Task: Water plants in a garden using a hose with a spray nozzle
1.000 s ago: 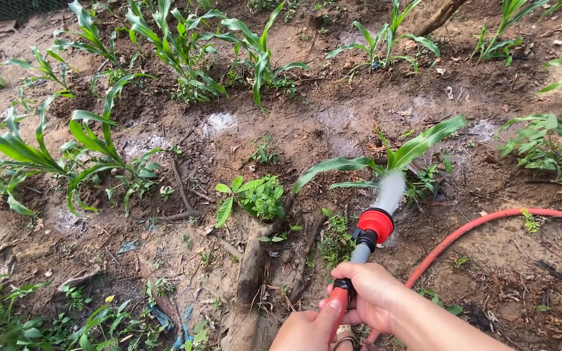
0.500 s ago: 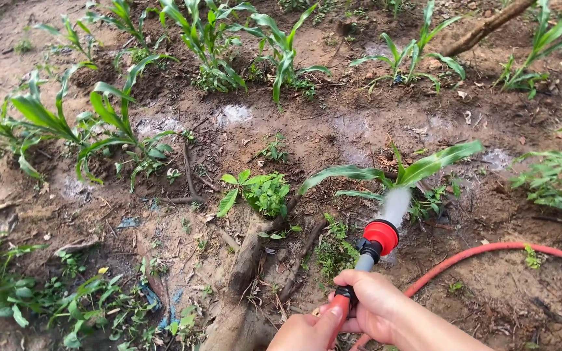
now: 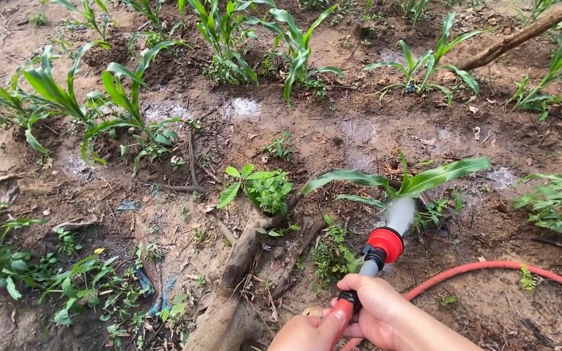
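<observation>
Both hands, right hand (image 3: 375, 312) and left hand (image 3: 310, 333), clamp the spray nozzle (image 3: 375, 257) low in frame, spraying the young corn plant (image 3: 411, 182); rigid, light, probably wet-slippery, best held at its grey barrel.

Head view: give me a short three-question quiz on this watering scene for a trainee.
1. True or false: water is spraying from the hose nozzle onto the young corn plant.
2. Multiple choice: where does the red hose lie? A) across the soil to the right of the hands B) draped over the log C) coiled on the left
3. Fill in: the right hand wraps the nozzle's ____ just behind its grey barrel, and the left hand touches it lower down.

Key: 1 true; 2 A; 3 handle.
</observation>
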